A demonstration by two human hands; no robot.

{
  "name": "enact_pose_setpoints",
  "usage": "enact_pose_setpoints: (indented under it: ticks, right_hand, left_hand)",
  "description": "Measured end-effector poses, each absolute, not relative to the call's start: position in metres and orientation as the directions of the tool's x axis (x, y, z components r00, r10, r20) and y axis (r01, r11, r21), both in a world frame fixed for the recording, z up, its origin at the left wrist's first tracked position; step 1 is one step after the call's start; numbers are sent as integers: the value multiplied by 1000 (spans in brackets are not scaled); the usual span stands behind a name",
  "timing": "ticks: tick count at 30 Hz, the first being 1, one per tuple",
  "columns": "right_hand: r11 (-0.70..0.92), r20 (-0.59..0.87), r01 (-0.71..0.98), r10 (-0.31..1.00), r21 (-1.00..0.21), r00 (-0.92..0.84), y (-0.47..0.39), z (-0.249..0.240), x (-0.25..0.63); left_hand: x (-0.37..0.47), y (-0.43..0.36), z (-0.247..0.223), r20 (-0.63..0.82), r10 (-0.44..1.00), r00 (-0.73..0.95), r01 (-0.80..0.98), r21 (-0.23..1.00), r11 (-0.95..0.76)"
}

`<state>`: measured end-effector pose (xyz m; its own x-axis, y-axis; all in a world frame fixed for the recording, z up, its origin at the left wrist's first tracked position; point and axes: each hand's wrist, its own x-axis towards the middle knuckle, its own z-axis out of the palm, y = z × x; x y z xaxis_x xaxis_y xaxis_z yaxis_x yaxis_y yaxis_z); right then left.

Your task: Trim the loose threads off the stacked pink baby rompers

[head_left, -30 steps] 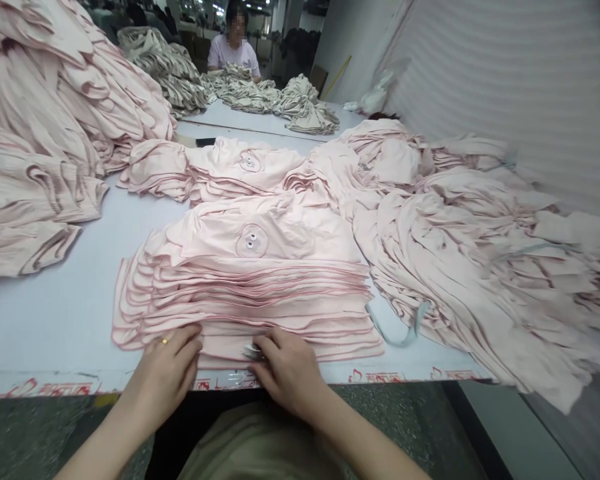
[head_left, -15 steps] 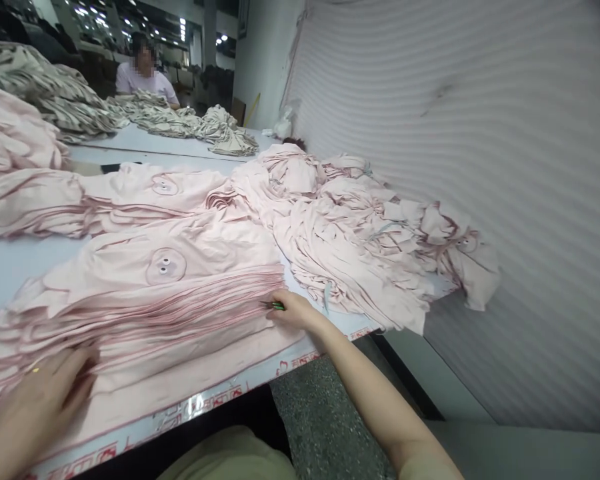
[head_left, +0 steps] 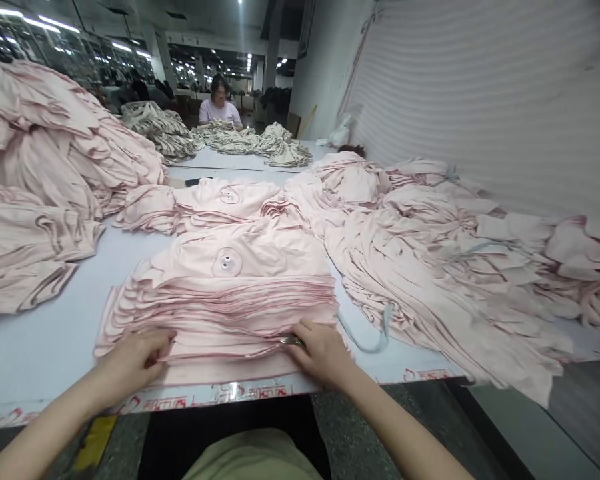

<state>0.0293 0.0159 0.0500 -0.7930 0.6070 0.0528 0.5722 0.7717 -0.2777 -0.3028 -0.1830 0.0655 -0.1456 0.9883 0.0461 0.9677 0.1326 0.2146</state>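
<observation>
A stack of pink garments (head_left: 240,303) with red-trimmed edges lies fanned out in front of me. The top piece carries a round appliqué with two eyes (head_left: 227,262). My left hand (head_left: 139,357) is at the stack's near left, its thumb and fingers closed on the edge of a pink layer. At the near right, my right hand (head_left: 323,352) is closed around small thread snips (head_left: 292,341), their tips pointing left over the fabric. The right fingertips rest against the same layers.
A second pink pile (head_left: 230,200) lies behind the stack, and tangled pink pieces (head_left: 410,267) spread to the right. Pink heaps (head_left: 75,140) stand at left. Across the table (head_left: 130,257), a person (head_left: 220,110) sits behind grey-green fabric (head_left: 280,147). A striped cloth (head_left: 480,100) hangs at right.
My view has swung left and up. My left hand has come nearer to the right one along the front edge of the stack. The right hand still holds the snips.
</observation>
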Motion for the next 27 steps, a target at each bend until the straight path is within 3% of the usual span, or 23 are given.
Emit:
enact_pose_setpoints:
  ticks: [2, 4, 8, 14, 19, 27]
  right_hand:
    - [759, 53, 569, 613, -317, -788, 15, 49, 22]
    - [727, 47, 599, 648, -335, -760, 21, 50, 19]
    - [687, 26, 631, 684, -360, -729, 36, 56, 28]
    - [721, 11, 636, 664, -275, -747, 36, 51, 37]
    - [641, 8, 709, 743, -294, -669, 71, 51, 40]
    - [691, 7, 664, 695, -286, -719, 68, 54, 38]
  left_hand:
    - [-304, -184, 66, -47, 993, -108, 969, 220, 116]
    - [-305, -181, 64, -37, 992, -122, 968, 216, 127]
    - [-306, -168, 54, 169, 972, -165, 975, 174, 136]
    - [-308, -150, 45, 363, 924, -121, 985, -67, 156]
    - [-328, -150, 37, 420, 899, -122, 989, -30, 148]
    - [-336, -155, 47, 344, 924, -170, 984, 9, 178]
